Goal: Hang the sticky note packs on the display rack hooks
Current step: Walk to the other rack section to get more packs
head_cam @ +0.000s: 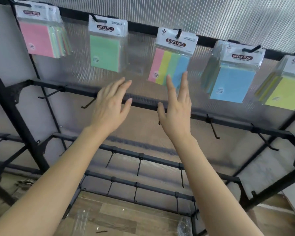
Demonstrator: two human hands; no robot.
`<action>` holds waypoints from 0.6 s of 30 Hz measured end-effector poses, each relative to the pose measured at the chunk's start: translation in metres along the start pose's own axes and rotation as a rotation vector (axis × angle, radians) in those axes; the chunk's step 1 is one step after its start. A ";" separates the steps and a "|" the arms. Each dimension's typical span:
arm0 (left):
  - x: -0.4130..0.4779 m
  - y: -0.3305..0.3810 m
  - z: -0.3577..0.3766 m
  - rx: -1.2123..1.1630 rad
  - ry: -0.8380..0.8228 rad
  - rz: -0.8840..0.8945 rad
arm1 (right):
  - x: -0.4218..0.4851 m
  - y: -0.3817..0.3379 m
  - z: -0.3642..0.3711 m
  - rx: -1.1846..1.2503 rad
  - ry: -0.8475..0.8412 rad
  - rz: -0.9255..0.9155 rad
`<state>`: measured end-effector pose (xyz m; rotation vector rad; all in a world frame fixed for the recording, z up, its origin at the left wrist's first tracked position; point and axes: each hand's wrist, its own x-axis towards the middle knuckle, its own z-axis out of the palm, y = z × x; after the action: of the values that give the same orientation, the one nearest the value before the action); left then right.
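- Black wire hooks [213,128] below are free; your left hand [109,109] and right hand [175,116] are spread wide, empty.
- Push the next sticky note pack's hole fully onto one.

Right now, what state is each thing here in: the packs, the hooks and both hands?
Pink pack: hanging on a top hook.
Green pack: hanging on a top hook.
Striped pack: hanging on a top hook.
Blue pack: hanging on a top hook.
Yellow pack: hanging, its hook out of frame.
Lower hooks: bare.
Left hand: open, holding nothing.
Right hand: open, holding nothing.
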<state>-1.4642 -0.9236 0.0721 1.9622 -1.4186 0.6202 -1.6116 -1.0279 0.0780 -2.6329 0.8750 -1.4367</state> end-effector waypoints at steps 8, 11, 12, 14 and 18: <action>-0.044 -0.028 -0.009 0.002 -0.085 -0.034 | -0.046 -0.027 0.019 -0.087 -0.177 0.108; -0.063 -0.044 -0.019 -0.002 -0.117 -0.034 | -0.059 -0.046 0.028 -0.102 -0.251 0.115; -0.070 -0.051 -0.023 -0.007 -0.126 -0.035 | -0.063 -0.055 0.031 -0.103 -0.279 0.121; -0.086 -0.066 -0.034 -0.014 -0.145 -0.051 | -0.072 -0.076 0.039 -0.116 -0.364 0.125; -0.129 -0.104 -0.060 0.018 -0.180 -0.137 | -0.091 -0.122 0.059 -0.118 -0.527 0.060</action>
<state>-1.4064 -0.7726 0.0019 2.1533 -1.3722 0.4038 -1.5471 -0.8953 0.0066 -2.8208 0.9746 -0.6316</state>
